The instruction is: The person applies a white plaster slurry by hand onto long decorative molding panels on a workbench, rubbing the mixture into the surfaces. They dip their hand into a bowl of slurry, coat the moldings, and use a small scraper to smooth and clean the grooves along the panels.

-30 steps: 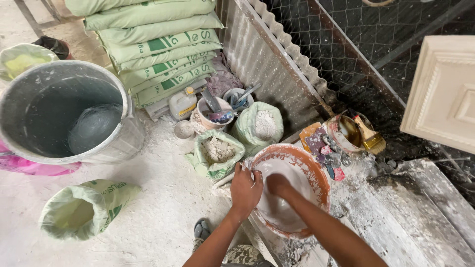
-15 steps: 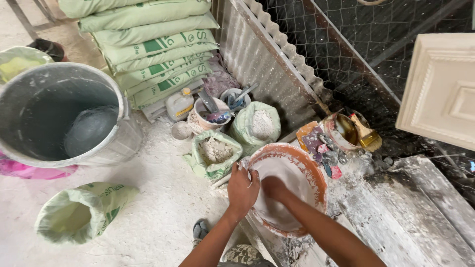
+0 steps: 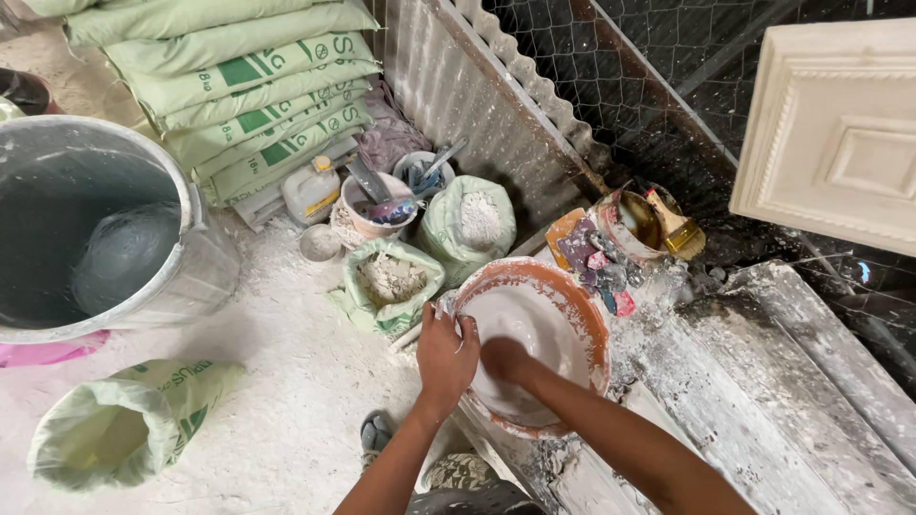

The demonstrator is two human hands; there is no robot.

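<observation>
Head view. My left hand (image 3: 446, 355) grips the rim of the orange basin (image 3: 584, 315) at its nine o'clock edge, fingers (image 3: 460, 329) curled over it. My right hand (image 3: 506, 360) sits inside the basin, sunk in white paste; I cannot tell whether its fingers are open or closed. The basin rests just below centre, on a plaster-caked ledge. At ten o'clock of it stands an open green sack of powder (image 3: 391, 281); at nine o'clock of the frame, a large grey bucket (image 3: 196, 248).
</observation>
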